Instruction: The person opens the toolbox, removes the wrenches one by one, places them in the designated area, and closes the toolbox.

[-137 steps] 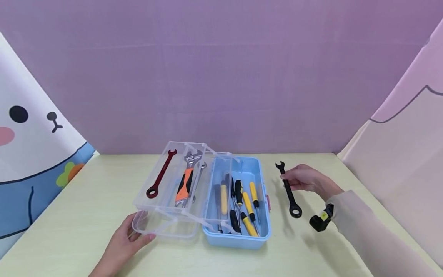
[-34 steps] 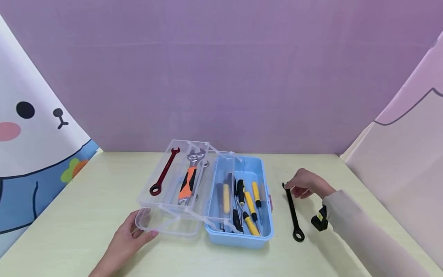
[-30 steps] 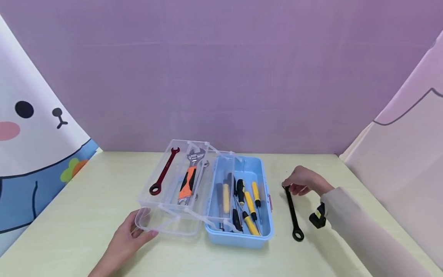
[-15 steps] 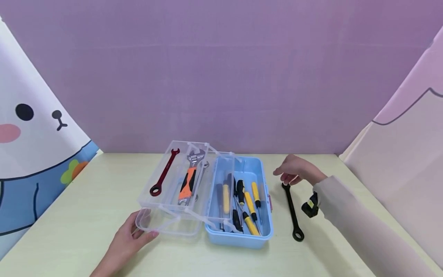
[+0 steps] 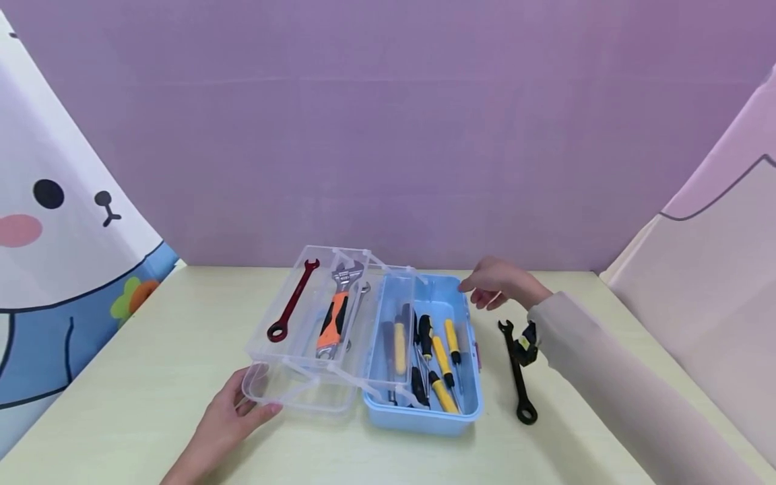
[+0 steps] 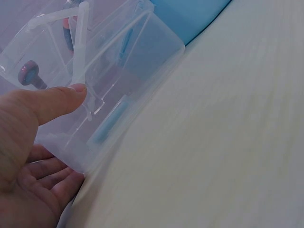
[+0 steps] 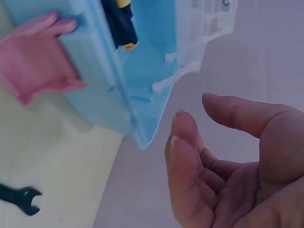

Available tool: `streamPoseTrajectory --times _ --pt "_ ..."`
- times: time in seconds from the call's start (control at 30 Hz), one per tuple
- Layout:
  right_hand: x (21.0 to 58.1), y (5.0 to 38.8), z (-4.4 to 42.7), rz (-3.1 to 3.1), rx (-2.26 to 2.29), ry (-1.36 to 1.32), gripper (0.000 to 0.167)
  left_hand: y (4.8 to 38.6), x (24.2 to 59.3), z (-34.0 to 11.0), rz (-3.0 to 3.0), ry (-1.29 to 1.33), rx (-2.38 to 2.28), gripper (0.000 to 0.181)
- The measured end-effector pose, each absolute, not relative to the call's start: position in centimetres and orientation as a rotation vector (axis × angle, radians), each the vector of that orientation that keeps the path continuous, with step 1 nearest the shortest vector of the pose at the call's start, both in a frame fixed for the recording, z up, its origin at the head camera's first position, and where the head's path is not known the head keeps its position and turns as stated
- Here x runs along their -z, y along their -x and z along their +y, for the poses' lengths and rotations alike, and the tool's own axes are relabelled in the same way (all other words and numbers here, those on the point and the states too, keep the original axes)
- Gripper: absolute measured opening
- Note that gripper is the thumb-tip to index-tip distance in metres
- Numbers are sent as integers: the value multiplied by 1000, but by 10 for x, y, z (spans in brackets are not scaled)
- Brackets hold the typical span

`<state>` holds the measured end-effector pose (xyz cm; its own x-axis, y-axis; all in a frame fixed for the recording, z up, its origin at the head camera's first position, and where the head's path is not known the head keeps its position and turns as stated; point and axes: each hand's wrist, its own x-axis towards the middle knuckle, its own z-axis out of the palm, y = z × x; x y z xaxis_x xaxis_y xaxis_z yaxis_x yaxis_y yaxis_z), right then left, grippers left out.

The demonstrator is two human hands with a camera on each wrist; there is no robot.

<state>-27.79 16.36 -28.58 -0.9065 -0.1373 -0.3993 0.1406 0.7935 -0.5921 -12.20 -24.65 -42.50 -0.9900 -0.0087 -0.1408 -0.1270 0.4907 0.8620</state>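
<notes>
A blue toolbox (image 5: 418, 423) stands unfolded in the head view, its clear lid (image 5: 297, 399) swung out to the left. My left hand (image 5: 223, 419) holds that lid's near left corner, thumb above and fingers beneath. Over the back right corner of the box hovers my right hand (image 5: 498, 281), fingers loosely bent and holding nothing; the right wrist view shows a gap between thumb and fingertips. A black combination wrench (image 5: 519, 385) lies on the table to the right of the box, partly covered by the wrist device (image 5: 526, 345).
Clear trays above the lid hold a red wrench (image 5: 295, 296), an orange-handled adjustable wrench (image 5: 333, 320) and a silver wrench (image 5: 358, 310). Several yellow-and-black screwdrivers (image 5: 441, 357) lie inside the box. A pink latch (image 7: 40, 61) is on its right side. A purple cloth (image 5: 388, 135) hangs behind.
My right hand has laid the black wrench on the table, let go of it, and moved left and back to the toolbox's corner. The left hand has stayed at the lid.
</notes>
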Motion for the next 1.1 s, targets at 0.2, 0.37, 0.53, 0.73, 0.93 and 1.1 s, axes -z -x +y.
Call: streamPoseTrajectory --times 0.2,0.37,0.53,0.73,0.93,1.1 --pt "281 282 146 2572 865 3 28 122 425 -247 2607 107 -1542 79" --pt "277 284 131 2556 884 -1 31 122 425 -247 2606 94 -1555 78" --pt "273 284 118 2518 935 20 28 123 426 -247 2594 96 -1567 78" --pt "272 281 103 2505 967 51 25 123 427 -247 2600 86 -1568 79" --pt "272 281 88 2490 985 69 23 121 428 -247 2616 86 -1568 77" --pt "272 279 77 2499 983 86 23 119 428 -246 2625 70 -1596 76"
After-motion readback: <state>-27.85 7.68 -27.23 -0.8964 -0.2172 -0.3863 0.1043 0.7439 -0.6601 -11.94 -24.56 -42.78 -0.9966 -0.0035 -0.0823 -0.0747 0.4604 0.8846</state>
